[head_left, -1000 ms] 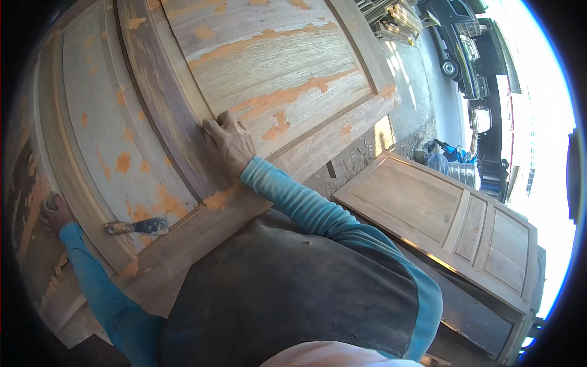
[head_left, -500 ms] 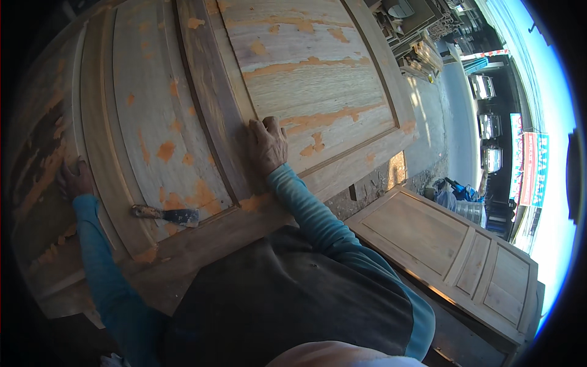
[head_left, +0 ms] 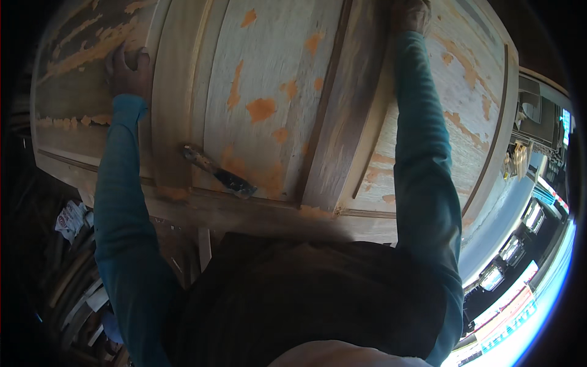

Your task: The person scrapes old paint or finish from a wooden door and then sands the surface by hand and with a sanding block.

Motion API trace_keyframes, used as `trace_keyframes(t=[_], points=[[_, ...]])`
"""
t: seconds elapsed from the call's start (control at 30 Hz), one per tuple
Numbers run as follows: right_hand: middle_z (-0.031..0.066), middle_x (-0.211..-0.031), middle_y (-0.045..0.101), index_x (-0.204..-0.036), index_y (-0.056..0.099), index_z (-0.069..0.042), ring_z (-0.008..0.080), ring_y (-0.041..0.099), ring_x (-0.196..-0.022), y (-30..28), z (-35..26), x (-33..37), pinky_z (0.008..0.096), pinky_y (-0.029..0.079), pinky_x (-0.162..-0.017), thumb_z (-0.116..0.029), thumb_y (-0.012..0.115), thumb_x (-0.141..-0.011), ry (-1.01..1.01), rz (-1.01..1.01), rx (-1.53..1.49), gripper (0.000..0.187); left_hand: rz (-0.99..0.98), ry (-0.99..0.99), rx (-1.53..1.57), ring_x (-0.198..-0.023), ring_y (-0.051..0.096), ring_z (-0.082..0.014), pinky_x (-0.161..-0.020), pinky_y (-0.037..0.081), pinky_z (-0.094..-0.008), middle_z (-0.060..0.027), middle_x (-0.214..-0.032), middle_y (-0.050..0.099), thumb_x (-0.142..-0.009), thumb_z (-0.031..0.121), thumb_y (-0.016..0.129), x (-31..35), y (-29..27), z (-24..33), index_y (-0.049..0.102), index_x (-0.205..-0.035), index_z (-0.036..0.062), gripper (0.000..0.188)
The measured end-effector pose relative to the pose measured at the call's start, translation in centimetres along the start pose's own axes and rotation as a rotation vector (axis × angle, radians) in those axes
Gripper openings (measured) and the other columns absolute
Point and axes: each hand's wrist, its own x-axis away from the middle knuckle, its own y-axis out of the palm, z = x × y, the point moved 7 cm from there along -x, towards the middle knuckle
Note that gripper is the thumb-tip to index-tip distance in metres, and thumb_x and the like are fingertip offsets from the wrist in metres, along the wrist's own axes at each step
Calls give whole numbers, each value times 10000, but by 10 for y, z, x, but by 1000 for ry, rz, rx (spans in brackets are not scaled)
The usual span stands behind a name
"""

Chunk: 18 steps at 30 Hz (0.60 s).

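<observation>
A large wooden door (head_left: 358, 122) lies flat before me, its panels patched with orange filler. My left hand (head_left: 129, 74) rests on the left panel beside a moulding, thumb and fingers apart and nothing seen in it. At the upper right, my right hand (head_left: 412, 17) is at the door's far part, by the edge of the right panel. Its fingers are dim and mostly hidden at the top of the picture. A putty knife (head_left: 217, 171), with a smeared blade and worn handle, lies on the middle panel near the front rail, touched by neither hand.
Stacked wood strips (head_left: 76, 293) and a crumpled white bag (head_left: 72, 220) are below on the left. Frames and boards (head_left: 532, 116) stand beyond the door's right end. Parked vehicles (head_left: 512, 249) and a coloured banner (head_left: 507, 318) show outdoors at the right.
My view has swung right-to-left round the door, so the putty knife appears further right. My right hand has reached farther away across the door; my left hand stays on the left panel.
</observation>
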Motion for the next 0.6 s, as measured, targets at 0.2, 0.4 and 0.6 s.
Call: trace_keyframes(t=[0.2,0.4,0.6], points=[[247,-946,697,-934,715,-29,449,638,-893,40,9,-71,525,520,-798,-222,576,-929,305,-105,-67,238,12,-2,-105,-1463,387,-370,-1211,315,-505,-155,-1560,440,-894,619,640,1,-12,-1,533,-1499,195,746],[197,-938,737,-967,766,-101,429,643,-994,-44,-40,64,497,527,-866,-272,576,-937,-5,-143,33,257,30,-31,-184,-1478,376,-355,-1217,286,-526,-111,-1579,438,-888,668,612,1,4,-3,533,-1505,251,749],[219,-989,684,-1108,761,-12,385,644,-995,-164,-125,222,455,534,-885,-163,641,-931,203,-138,24,262,62,2,-136,-1477,381,-345,-1215,289,-530,-91,-1584,434,-897,679,602,-1,2,-1,542,-1492,266,727]])
